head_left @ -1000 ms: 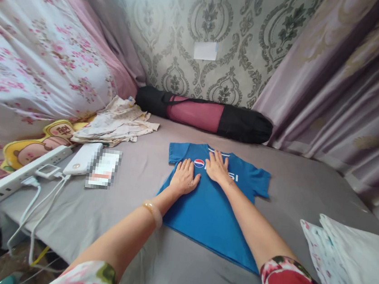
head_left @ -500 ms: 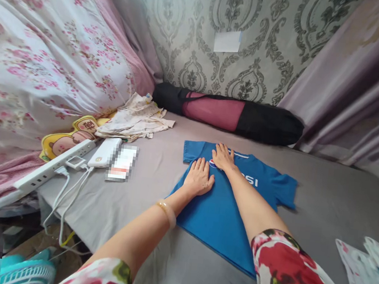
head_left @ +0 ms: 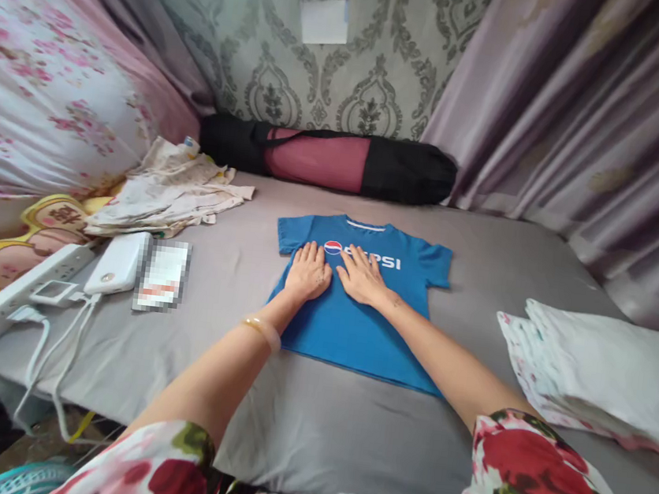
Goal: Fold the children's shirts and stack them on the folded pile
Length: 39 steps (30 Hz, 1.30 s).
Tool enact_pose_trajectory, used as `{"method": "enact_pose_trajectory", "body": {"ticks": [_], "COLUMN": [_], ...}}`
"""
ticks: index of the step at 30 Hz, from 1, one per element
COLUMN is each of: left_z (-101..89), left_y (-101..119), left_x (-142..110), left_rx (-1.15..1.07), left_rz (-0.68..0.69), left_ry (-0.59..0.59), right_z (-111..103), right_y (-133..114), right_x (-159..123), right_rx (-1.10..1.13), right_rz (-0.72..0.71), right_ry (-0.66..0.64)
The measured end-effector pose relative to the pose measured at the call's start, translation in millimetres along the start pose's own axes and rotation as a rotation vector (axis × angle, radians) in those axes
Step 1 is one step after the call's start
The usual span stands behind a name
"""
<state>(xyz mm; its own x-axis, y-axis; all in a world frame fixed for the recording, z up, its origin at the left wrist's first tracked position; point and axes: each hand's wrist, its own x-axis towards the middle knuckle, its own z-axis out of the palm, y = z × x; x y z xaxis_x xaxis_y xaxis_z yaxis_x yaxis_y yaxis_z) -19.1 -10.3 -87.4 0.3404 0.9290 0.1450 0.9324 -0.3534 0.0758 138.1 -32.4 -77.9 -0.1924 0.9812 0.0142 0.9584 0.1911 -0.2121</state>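
Observation:
A blue T-shirt with a PEPSI print lies spread flat on the grey sheet, its collar toward the wall. My left hand rests flat on the left side of its chest, fingers stretched out, just below the round logo. My right hand lies palm down on the middle of the chest with its fingers spread, covering part of the lettering. Neither hand grips the cloth. A pale bangle circles my left wrist.
Folded white cloths lie at the right. Crumpled pale clothes are at the left, near a white power bank, a blurred flat item and a power strip with cables. A black and pink long bag lies along the wall.
The view has turned to the right, showing more of the folded cloths. My right hand has moved down from near the collar to the chest print. The shirt lies straighter in view.

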Motion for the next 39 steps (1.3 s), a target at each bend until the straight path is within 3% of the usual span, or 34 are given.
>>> {"method": "enact_pose_trajectory", "body": {"ticks": [6, 10, 13, 17, 19, 21, 24, 28, 33, 39], "left_z": [0.6, -1.0, -4.1, -6.2, -6.8, -9.4, -18.9, -37.3, -50.9, -45.8], "left_y": [-1, -1, 0, 0, -1, -3, -4, 4, 38, 132], "left_x": [1, 2, 2, 2, 4, 6, 13, 28, 57, 91], "left_rx": [0.047, 0.079, 0.077, 0.062, 0.075, 0.096, 0.109, 0.129, 0.165, -0.102], "left_rz": [0.012, 0.018, 0.024, 0.014, 0.023, 0.049, 0.079, 0.098, 0.114, 0.331], "left_ry": [-0.041, -0.07, -0.095, -0.156, -0.151, -0.141, -0.163, -0.186, -0.188, -0.222], "right_z": [-14, -29, -43, -62, -68, -71, -66, -53, -44, -45], "right_y": [-4, -3, 8, 34, 48, 60, 73, 82, 82, 76], "right_x": [-97, -147, -169, -177, -177, -177, -179, -184, -188, -194], "right_rx": [0.062, 0.16, 0.276, 0.543, 0.747, 0.88, 0.887, 0.754, 0.581, 0.504], "right_rz": [-0.08, -0.118, -0.129, -0.13, 0.018, 0.239, 0.508, 0.677, 0.577, 0.487], "right_ry": [-0.073, -0.16, -0.217, -0.258, -0.204, -0.068, 0.078, -0.036, -0.094, -0.098]}}
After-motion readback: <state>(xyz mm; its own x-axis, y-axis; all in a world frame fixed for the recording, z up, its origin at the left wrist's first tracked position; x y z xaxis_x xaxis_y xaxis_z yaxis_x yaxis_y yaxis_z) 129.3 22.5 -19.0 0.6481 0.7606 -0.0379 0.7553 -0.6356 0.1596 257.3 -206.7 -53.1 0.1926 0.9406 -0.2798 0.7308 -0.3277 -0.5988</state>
